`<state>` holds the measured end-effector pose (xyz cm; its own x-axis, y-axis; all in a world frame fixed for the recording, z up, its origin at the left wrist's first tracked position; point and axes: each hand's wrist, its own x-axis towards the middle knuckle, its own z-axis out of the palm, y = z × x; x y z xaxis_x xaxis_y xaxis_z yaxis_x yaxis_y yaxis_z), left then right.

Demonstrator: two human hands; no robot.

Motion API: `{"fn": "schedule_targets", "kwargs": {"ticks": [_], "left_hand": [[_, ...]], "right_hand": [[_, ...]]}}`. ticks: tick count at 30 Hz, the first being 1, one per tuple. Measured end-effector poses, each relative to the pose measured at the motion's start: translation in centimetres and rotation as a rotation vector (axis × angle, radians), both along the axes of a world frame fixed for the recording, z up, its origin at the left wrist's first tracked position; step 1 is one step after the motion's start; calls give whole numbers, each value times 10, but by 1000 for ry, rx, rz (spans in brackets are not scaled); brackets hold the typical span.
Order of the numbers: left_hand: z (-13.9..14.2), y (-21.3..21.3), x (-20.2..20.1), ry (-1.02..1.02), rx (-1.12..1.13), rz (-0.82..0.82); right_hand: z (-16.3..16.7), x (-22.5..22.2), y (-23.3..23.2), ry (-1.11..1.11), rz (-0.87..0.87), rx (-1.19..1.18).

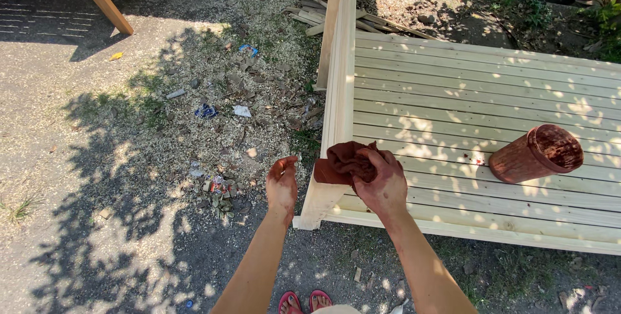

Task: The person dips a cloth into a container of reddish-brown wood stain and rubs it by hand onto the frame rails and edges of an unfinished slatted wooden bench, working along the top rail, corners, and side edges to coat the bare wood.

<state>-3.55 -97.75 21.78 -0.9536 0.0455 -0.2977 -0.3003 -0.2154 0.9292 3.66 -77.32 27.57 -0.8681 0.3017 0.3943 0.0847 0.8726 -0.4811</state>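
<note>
Stained hands and a rag at a slatted wooden frame.
Right hand [383,183] bunches a soft reddish-brown rag [343,162] against the pale frame [453,100] corner; left hand [283,181] hangs loosely curled, holding nothing (palm stained); a stain-smeared cylindrical can [535,153] lies on the slats.

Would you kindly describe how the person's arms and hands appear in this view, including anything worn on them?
Both forearms are bare: no sleeves, gloves, watch or jewellery show. The left hand and right hand are smeared with reddish-brown stain across palms, fingers and wrists, fading up the forearms. Dappled leaf shadow falls on them.
</note>
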Motion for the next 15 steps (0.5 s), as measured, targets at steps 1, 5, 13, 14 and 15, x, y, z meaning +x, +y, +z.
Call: {"fn": "schedule_targets", "kwargs": {"ticks": [1,5,13,14,15], "left_hand": [[1,1,0,9,-7,-6],[0,8,-5,-75,76,46],[-15,8,-20,8,-69,30],[-16,8,-26,4,-53,22],[-17,7,-33,1,-36,14]], "right_hand": [[-3,7,13,18,-29,31],[-8,26,36,-17,-96,-253],[9,15,-16,182,-14,-337],[14,14,-19,212,25,-366],[19,11,-21,243,64,-393]]}}
